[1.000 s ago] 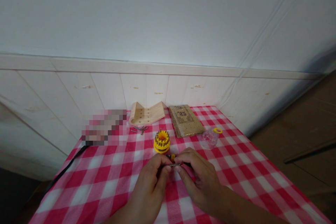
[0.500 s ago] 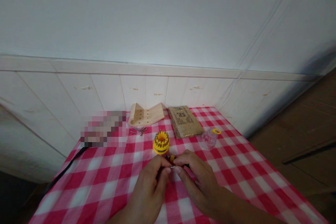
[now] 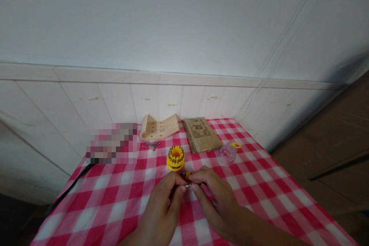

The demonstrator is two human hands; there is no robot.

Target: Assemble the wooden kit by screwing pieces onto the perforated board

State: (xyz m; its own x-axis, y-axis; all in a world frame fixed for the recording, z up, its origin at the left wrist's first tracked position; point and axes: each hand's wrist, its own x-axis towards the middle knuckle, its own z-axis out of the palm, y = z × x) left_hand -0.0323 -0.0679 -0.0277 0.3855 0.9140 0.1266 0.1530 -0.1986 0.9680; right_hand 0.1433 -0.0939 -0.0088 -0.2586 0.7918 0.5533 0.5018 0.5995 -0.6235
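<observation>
My left hand point(image 3: 165, 203) and my right hand point(image 3: 216, 198) meet near the middle of the table, both pinched on a small silver screwdriver bit point(image 3: 187, 186). Thumbs and forefingers cover most of it, one hand at each end. Just beyond the fingertips lies a black and yellow screwdriver handle point(image 3: 185, 175), partly hidden by my hands. Behind that stands a round yellow bit holder point(image 3: 175, 164) with a ring of metal bits upright in it.
A curved wooden piece with drilled holes point(image 3: 161, 130) stands by the wall, several loose screws point(image 3: 152, 144) before it. To its right lie a wrapped brown package point(image 3: 203, 134) and a clear plastic cover with a yellow ring point(image 3: 229, 153). A black strap point(image 3: 72, 186) crosses the checked tablecloth point(image 3: 115, 200) at left.
The view has shifted slightly. Both hands stay pinched together on the small bit, with hardly any visible movement; the other objects keep their places on the table.
</observation>
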